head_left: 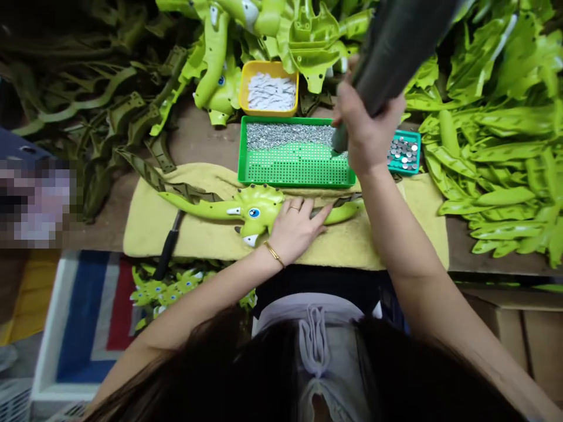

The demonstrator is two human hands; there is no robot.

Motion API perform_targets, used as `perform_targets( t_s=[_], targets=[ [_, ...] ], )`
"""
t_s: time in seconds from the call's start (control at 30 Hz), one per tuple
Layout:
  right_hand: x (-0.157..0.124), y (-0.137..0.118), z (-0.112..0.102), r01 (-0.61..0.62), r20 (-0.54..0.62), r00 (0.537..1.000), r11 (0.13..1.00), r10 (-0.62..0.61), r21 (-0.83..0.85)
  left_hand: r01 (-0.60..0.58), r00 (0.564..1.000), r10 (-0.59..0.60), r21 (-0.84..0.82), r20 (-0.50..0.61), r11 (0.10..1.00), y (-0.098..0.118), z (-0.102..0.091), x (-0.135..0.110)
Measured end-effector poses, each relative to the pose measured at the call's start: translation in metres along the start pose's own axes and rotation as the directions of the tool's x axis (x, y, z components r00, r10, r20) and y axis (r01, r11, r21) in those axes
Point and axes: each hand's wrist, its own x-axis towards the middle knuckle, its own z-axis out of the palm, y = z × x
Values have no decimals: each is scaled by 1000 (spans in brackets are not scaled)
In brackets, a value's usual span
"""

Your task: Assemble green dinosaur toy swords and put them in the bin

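A lime-green dinosaur-head toy (257,214) with a blue eye, white horn tips and long curved side pieces lies across a yellow towel (211,246). My left hand (297,228) rests over its right half, fingers and thumb closed around the toy against the towel; what lies under the palm is hidden. My right hand (367,132) grips a dark, thick power screwdriver (396,53), tilted with its tip low. That tip is over the right end of a green perforated tray (294,167), which has small metal screws along its back. I cannot tell whether a screw is on the tip.
Behind the tray stands a yellow tub (244,105) of white pieces. A teal tray (416,170) holds round metal discs. Green parts (497,193) pile up right; olive parts (127,117) lie left. A black-handled tool (167,252) sits at the towel's left edge.
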Motion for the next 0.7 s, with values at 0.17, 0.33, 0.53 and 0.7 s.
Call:
perform_targets(
  t_s=[0.17,0.33,0.53,0.7],
  targets=[
    [2,47,20,146,-304,940,988,-156,-55,-25,1000,25,-29,0,999,-2,4,1],
    [-5,49,22,75,-299,950,995,-90,-59,-32,999,33,-71,4,997,-4,0,2],
    [-14,25,21,-29,-342,940,999,12,-44,-32,999,35,-84,39,996,-5,-3,3],
    [-12,3,11,105,-460,886,991,-58,79,-17,999,19,-43,39,999,-4,-1,2]
  ],
)
